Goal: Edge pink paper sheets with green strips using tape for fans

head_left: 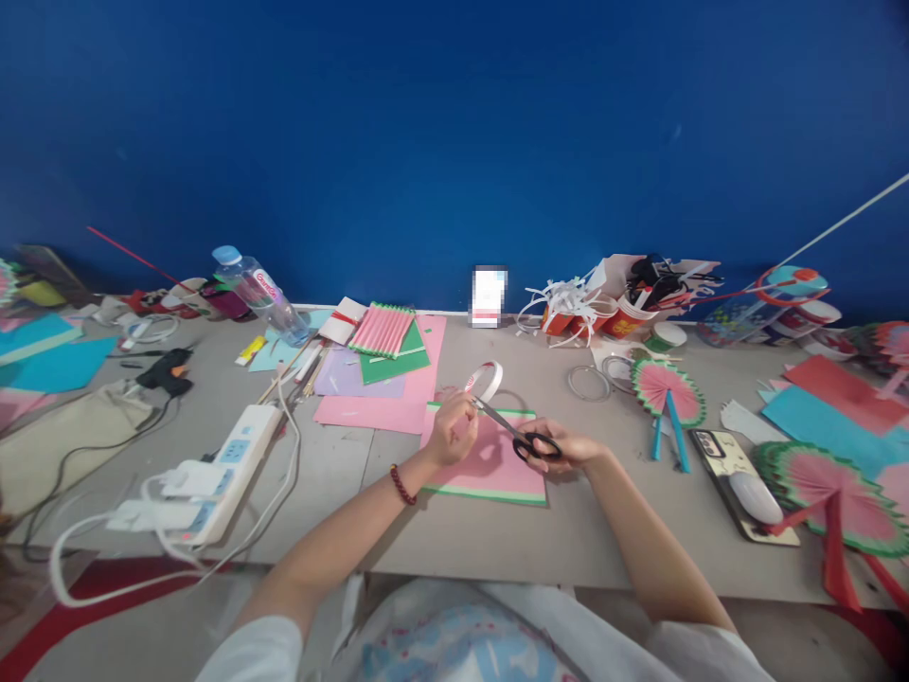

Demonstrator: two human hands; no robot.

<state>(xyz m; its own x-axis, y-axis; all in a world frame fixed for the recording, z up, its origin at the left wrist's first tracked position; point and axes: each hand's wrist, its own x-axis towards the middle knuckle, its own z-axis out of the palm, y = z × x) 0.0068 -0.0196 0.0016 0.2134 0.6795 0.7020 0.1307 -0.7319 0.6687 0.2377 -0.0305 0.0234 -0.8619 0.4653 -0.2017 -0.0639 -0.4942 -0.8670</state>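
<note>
My left hand (454, 431), a beaded bracelet at its wrist, is closed with its fingertips at the near edge of a white roll of tape (490, 382) and appears to hold it. Black-handled scissors (503, 418) are in my right hand (561, 447). Their blades point up and left, with the tips close to my left fingers and the tape. Beneath both hands lies a pink paper sheet (511, 478) with green strips along its near and far edges. The exact grip of the left fingertips is partly hidden.
A pleated pink paper stack (383, 329) lies beyond, on green paper (416, 352). To the left are a power strip (238, 464), a tilted bottle (266, 294) and a glue gun (167, 372). Paper fans (668, 390), a phone (717, 474) and a mouse (754, 497) lie right.
</note>
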